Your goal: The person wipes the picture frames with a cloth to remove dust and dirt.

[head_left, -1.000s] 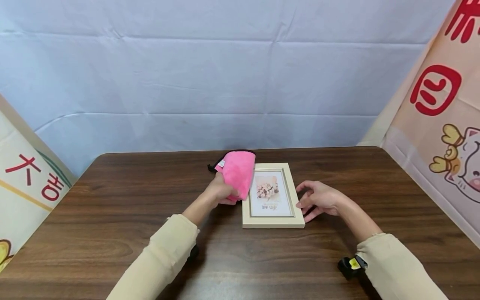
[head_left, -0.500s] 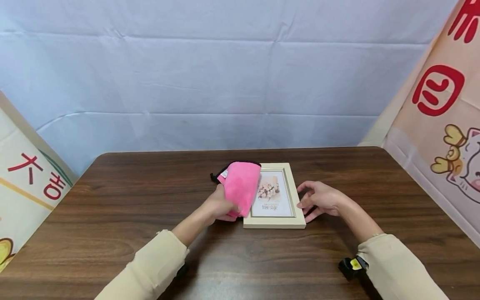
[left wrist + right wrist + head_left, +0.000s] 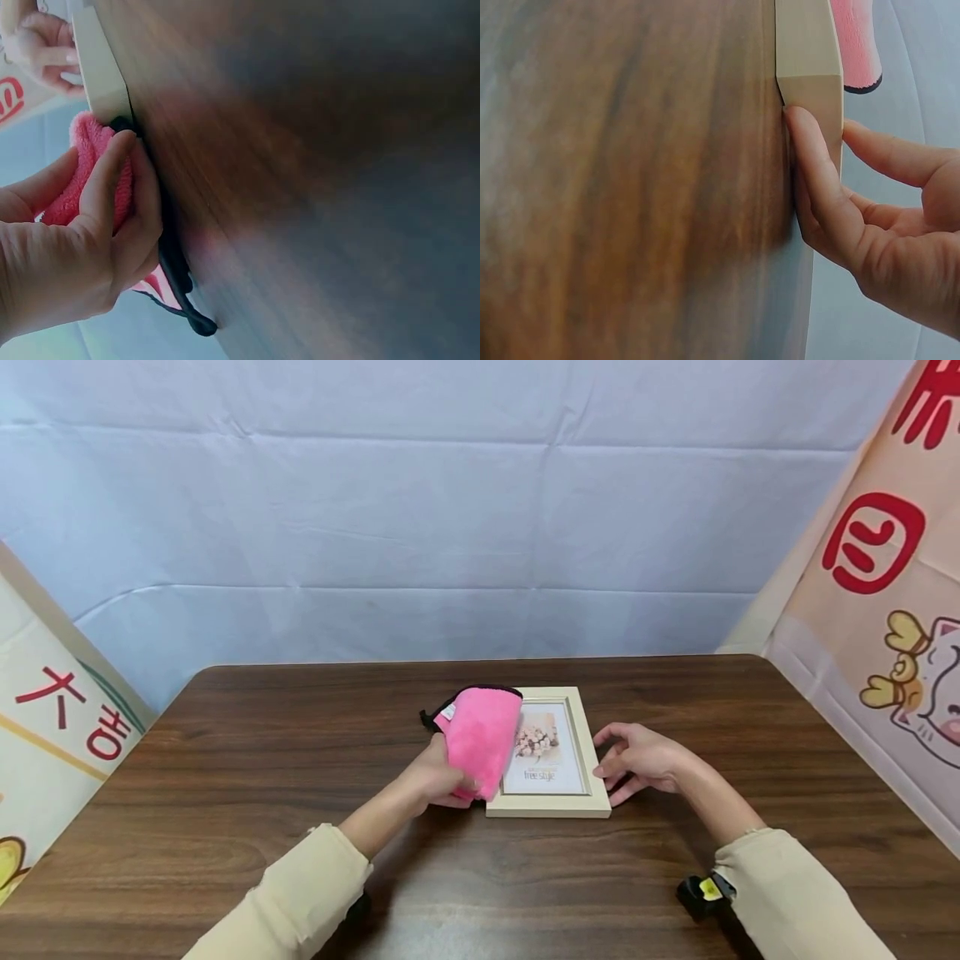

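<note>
A pink plush cloth (image 3: 486, 735) with black edging and a small white tag is gripped by my left hand (image 3: 435, 775) at its near left part. The cloth lies over the left border of a cream picture frame (image 3: 549, 809), which is flat on the table with a flower print inside. On the frame's right side, my right hand (image 3: 639, 758) pinches the edge, thumb on top. In the right wrist view, that hand's fingers (image 3: 821, 169) press along the frame's side wall, low by the tabletop. The left wrist view shows the cloth (image 3: 75, 201) bunched between thumb and fingers.
The dark wooden table (image 3: 285, 735) reaches back to a pale blue cloth backdrop (image 3: 390, 527). Printed banners hang at the left (image 3: 60, 727) and right (image 3: 870, 610). A black wrist strap device (image 3: 701, 897) sits at the right cuff.
My left hand has drawn the cloth toward me and slightly right along the frame's left side, then nearly stopped. The right hand and the frame have hardly moved.
</note>
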`<state>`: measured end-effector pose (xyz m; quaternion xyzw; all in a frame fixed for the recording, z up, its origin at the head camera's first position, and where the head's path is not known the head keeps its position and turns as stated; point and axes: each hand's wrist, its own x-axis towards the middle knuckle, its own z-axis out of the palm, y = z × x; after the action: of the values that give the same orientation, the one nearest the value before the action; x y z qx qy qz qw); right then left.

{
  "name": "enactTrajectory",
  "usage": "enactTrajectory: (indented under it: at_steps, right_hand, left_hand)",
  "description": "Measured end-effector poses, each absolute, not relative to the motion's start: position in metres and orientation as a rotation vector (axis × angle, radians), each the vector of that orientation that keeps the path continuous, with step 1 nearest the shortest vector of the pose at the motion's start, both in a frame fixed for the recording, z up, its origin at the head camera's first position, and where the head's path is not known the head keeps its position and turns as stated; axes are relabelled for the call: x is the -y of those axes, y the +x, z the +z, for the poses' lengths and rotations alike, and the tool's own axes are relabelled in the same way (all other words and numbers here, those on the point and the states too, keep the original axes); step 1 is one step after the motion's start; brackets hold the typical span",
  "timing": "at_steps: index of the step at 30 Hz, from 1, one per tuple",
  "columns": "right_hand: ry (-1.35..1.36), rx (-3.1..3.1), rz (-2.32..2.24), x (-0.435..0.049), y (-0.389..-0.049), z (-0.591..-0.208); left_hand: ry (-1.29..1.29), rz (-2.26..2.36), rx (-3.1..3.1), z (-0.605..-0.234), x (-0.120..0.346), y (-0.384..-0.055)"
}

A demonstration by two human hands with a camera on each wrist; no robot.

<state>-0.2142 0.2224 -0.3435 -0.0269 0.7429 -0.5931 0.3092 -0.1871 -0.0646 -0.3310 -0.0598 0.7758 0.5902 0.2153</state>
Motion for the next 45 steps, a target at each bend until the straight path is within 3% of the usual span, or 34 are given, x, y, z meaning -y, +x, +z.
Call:
enactTrajectory:
  at_steps: [8,19,36,45]
  right_hand:
    - [-0.070,-1.965,-1.563,-0.222,-0.214,-0.344]
    - [-0.080,-1.961,-1.558,-0.223,-0.215,-0.343]
    - [-0.083,-1.956,-1.565,-0.224,-0.216,-0.344]
    - [-0.077,-1.958,-1.562,-0.223,-0.215,-0.344]
  left_hand:
    - [-0.177,1.610,-2.207,-0.331,0.061,-0.209]
    - [-0.176,1.509,-2.360,-0.304,0.048,-0.227]
    - [-0.021,1.535,-2.363,-0.281,-0.006,-0.232]
    - [-0.052,1.436,-2.367,-0.293,-0.024,-0.233]
